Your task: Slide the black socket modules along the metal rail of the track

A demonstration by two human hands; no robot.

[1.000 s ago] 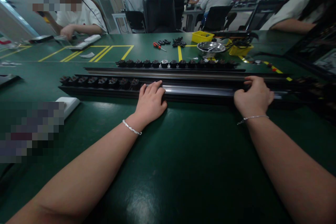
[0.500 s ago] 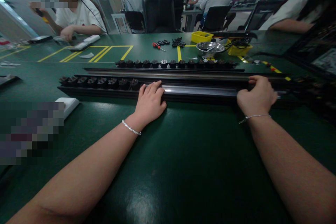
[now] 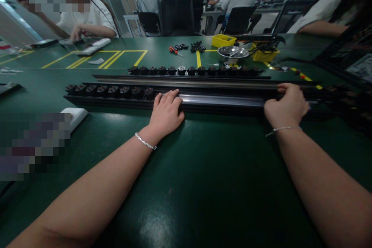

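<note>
The long black metal rail [image 3: 221, 100] lies lengthwise across the dark green tabletop [image 3: 186, 170], directly in front of the person and parallel to the near edge. A bright, bare channel runs along its middle section between the two hands.

Left hand [image 3: 166, 113]: laid palm-down on the near edge of the rail, fingers extended flat over the top. The grip is open; the hand presses on the rail without closing around it. Just left of the fingertips, a row of small black round sockets [image 3: 110, 90] sits seated in the rail.

Right hand [image 3: 286, 106]: placed on the rail well to the right of the left hand, fingers curled over the far edge and thumb at the near side. The grip is closed on the rail.

Each wrist carries a thin silver bracelet [image 3: 145, 141].

A second long black rail [image 3: 186, 80] lies just behind the first, parallel to it. Behind that stands another row of black sockets [image 3: 192, 70].

Farther back on the tabletop: a red-handled screwdriver [image 3: 174, 50], a yellow plastic bin [image 3: 223, 40] and a shallow round metal dish [image 3: 233, 52]. A white rectangular block [image 3: 74, 115] lies at the left near the rail end.
</note>
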